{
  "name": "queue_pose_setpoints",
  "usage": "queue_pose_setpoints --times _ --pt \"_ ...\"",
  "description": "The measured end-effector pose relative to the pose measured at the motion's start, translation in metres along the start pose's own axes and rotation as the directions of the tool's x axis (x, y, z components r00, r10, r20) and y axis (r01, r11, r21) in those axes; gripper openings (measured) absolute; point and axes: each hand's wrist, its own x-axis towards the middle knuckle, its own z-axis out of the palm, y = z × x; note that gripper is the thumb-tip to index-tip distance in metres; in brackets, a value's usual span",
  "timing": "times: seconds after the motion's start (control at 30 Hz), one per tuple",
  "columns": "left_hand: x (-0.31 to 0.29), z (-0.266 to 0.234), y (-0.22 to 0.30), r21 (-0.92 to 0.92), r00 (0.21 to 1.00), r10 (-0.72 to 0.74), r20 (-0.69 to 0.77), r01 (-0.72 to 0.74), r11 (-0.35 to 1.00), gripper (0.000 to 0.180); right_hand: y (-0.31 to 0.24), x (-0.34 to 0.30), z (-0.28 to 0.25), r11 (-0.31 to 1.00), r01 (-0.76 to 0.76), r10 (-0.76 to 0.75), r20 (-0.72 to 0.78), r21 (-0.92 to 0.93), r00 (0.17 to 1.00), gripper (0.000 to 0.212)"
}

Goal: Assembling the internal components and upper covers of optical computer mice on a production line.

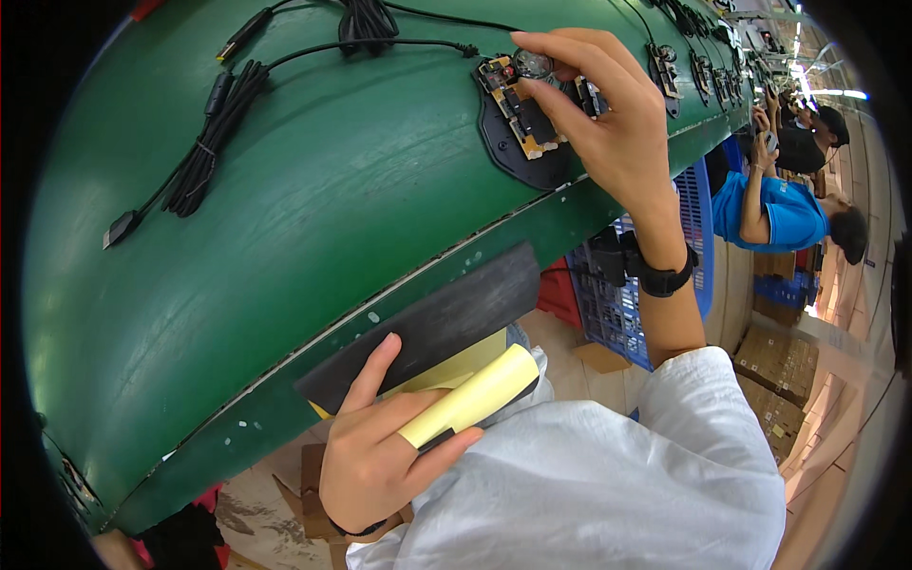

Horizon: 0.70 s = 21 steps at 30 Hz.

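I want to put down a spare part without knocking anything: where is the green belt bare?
The widest bare patch of the green belt lies between the bundled black cables at upper left and the black base with its circuit board, which the right hand touches. It is crowded along the far right, where more bases sit in a row.
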Motion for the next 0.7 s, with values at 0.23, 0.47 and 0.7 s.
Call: queue_pose_setpoints --times 0.23,0.47,0.7 --pt "-0.001 -0.001 0.001 0.022 1.0 0.025 0.006 -0.025 0.999 0.03 0.001 -0.003 0.001 0.996 -0.006 0.01 0.051 -0.09 0.999 0.042" --pt "-0.005 0.001 0.005 0.049 1.0 -0.016 0.006 0.016 0.999 0.03 0.003 -0.019 0.002 0.997 -0.044 0.034 0.152 0.06 0.988 0.051" --pt "-0.015 0.0 0.001 0.002 0.993 -0.089 -0.074 0.09 0.996 0.029 -0.016 -0.051 -0.005 0.979 0.023 0.01 0.165 -0.2 0.986 0.054"
